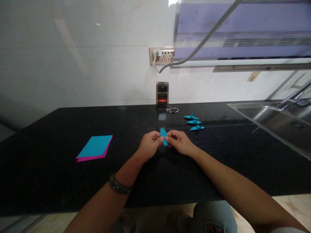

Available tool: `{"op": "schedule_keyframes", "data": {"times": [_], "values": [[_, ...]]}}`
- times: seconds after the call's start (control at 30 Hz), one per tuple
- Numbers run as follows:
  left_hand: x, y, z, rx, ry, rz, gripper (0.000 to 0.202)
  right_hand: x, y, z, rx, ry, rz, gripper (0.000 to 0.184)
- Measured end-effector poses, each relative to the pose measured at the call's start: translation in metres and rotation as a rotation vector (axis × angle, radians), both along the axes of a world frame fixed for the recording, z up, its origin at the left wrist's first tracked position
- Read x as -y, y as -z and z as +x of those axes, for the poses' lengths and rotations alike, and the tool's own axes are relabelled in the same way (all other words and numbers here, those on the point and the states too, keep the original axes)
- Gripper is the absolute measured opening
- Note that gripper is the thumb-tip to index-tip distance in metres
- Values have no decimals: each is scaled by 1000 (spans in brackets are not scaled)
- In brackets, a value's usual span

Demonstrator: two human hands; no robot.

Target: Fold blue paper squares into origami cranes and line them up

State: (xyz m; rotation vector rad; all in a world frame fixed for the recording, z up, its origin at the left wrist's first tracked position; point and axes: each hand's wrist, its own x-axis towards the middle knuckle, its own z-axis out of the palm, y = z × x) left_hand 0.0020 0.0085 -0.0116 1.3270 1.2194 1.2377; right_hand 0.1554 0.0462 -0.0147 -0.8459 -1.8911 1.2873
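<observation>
Both hands meet over the middle of a black stone counter (60,181). My left hand (149,144) and my right hand (179,141) each pinch a small folded piece of blue paper (164,136) held between them, a little above the counter. Its narrow folded points stick up and down between my fingertips. A dark band sits on my left wrist. Three finished blue paper cranes (194,122) lie in a row on the counter just beyond my right hand.
A stack of square paper sheets (95,148), blue over pink, lies to the left. A small blurred box (162,94) and a bead bracelet (172,110) stand by the back wall. A steel sink (274,121) is on the right. A wall socket (162,55) holds a plugged-in cable.
</observation>
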Motion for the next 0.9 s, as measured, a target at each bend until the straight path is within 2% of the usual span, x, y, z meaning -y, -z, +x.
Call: {"op": "schedule_keyframes", "data": {"times": [0.37, 0.5, 0.67, 0.77, 0.9], "values": [[2, -4, -2, 65, 33, -53, 20, 2, -2, -1, -94, 60, -14, 23], [2, -3, -3, 71, 48, -37, 21, 5, -3, -2, -114, 35, -32, 22], [3, -5, -2, 168, 121, -150, 23, 8, -1, -4, -145, -10, -20, 19], [4, -7, -2, 219, 152, -193, 27, 8, 1, -4, -152, 15, 26, 20], [4, -8, -2, 270, 185, -205, 31, 6, 1, -4, -103, 105, 188, 17]]}}
